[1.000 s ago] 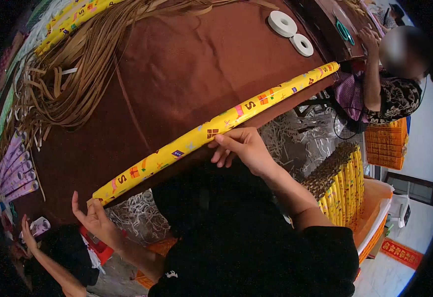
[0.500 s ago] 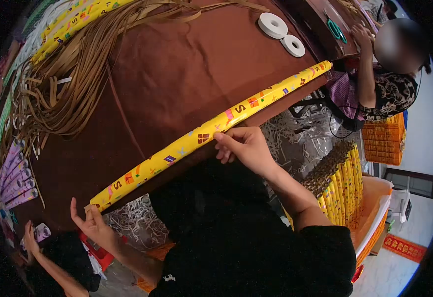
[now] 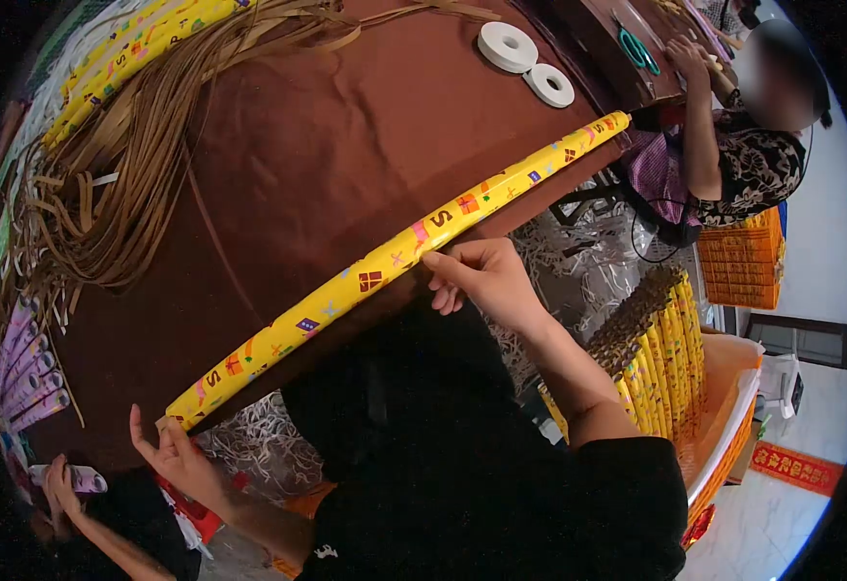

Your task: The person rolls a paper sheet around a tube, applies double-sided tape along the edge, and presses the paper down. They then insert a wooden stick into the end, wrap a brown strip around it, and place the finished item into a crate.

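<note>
A long yellow printed roll (image 3: 385, 268) lies diagonally along the near edge of the brown-covered table (image 3: 298, 155). At its lower left end, my left hand (image 3: 180, 453) pinches the tip, where a small tan piece shows, with the index finger raised. My right hand (image 3: 486, 279) touches the roll's near side around the middle, thumb and index finger together and the other fingers curled. Two white tape rolls (image 3: 508, 47) lie on the table beyond the roll. Brown flat strips (image 3: 143, 184) spread over the table's left side.
Purple printed rolls (image 3: 31, 378) lie at the far left. Co-workers' hands show at lower left (image 3: 63, 484) and upper right (image 3: 687, 60), near teal-handled scissors (image 3: 636, 50). Many yellow rolls (image 3: 661, 368) stand bundled at right beside an orange basket (image 3: 743, 259).
The view has shifted slightly, moving most things left. My right hand now sits a little farther along the roll toward its upper right end. My left hand still pinches the lower end.
</note>
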Motion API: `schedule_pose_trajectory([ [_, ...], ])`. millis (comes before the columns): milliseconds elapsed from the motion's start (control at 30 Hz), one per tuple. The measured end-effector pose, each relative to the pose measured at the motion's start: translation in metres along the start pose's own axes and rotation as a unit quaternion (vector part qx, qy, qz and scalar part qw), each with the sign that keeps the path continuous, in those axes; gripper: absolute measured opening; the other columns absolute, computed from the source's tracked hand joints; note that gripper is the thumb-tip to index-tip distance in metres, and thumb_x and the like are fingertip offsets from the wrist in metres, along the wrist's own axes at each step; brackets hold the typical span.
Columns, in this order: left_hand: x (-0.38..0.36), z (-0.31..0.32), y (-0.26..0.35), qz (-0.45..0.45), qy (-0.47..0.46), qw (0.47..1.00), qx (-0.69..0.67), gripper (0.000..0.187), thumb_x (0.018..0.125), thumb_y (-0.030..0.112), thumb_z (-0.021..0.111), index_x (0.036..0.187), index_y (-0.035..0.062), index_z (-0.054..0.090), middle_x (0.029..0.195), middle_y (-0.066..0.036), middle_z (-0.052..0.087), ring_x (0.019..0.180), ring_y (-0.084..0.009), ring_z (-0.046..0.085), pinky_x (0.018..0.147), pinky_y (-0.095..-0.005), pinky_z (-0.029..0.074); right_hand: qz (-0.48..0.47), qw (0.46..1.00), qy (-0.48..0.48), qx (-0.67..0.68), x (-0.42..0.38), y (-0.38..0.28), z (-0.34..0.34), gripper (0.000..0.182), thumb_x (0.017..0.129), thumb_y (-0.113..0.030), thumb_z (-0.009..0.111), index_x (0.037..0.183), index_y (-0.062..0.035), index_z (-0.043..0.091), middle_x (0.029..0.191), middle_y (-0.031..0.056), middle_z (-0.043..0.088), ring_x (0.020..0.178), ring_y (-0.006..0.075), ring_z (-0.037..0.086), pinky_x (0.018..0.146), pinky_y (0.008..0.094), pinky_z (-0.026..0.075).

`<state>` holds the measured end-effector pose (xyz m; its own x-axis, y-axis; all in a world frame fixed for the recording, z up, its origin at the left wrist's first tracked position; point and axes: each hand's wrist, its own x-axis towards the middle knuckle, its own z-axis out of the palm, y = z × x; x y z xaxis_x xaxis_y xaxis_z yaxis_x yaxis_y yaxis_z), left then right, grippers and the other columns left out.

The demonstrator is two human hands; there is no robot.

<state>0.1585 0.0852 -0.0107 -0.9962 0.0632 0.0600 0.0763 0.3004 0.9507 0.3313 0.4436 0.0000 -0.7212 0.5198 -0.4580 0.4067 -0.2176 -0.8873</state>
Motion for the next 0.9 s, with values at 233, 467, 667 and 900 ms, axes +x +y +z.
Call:
schedule_pose_trajectory([
  [233,-0.001,0.002,0.004,-0.02,0.01,1.0,-0.02,0.045,0.099,0.008,0.052,0.141,0.0077,0.037,0.084,-0.004,0.062,0.084,-0.0085,0.053,0.084,-0.0233,0.04,0.03,0.999,0.033,0.007,0.005,-0.011,-0.009,0.046,0.093,-0.039,0.065,0.071,0.0015,0.065,0.061,0.0068,0.064,0.054,0.0108,0.064,0.048,0.0213,0.049],
  [467,-0.002,0.007,0.011,-0.049,0.033,0.998,0.031,0.043,0.1,0.013,0.054,0.14,0.0085,0.04,0.092,-0.008,0.064,0.091,-0.0111,0.055,0.088,-0.025,0.041,-0.32,0.8,0.194,-0.468,-0.021,-0.009,-0.001,0.018,0.082,-0.019,0.074,0.074,-0.0046,0.067,0.065,0.0087,0.064,0.053,0.0261,0.062,0.049,0.0351,0.049],
  [667,0.001,0.002,0.006,-0.049,0.023,0.998,0.032,0.043,0.1,0.016,0.054,0.14,0.0087,0.04,0.094,-0.009,0.065,0.093,-0.0118,0.056,0.089,-0.0265,0.041,-0.483,0.725,0.137,-0.473,-0.008,0.002,0.028,0.063,0.081,-0.037,0.072,0.131,-0.0033,0.052,0.138,0.0132,0.051,0.132,0.0292,0.046,0.106,0.0456,0.038],
  [900,0.003,-0.005,-0.001,-0.029,-0.015,0.999,0.031,0.042,0.1,0.015,0.053,0.14,0.0082,0.04,0.095,-0.009,0.065,0.092,-0.0115,0.056,0.087,-0.0251,0.042,-0.468,0.635,0.218,-0.575,0.026,0.044,-0.047,0.084,0.086,-0.071,0.04,0.14,-0.0074,0.048,0.146,0.0097,0.045,0.138,0.0272,0.038,0.115,0.052,0.018],
])
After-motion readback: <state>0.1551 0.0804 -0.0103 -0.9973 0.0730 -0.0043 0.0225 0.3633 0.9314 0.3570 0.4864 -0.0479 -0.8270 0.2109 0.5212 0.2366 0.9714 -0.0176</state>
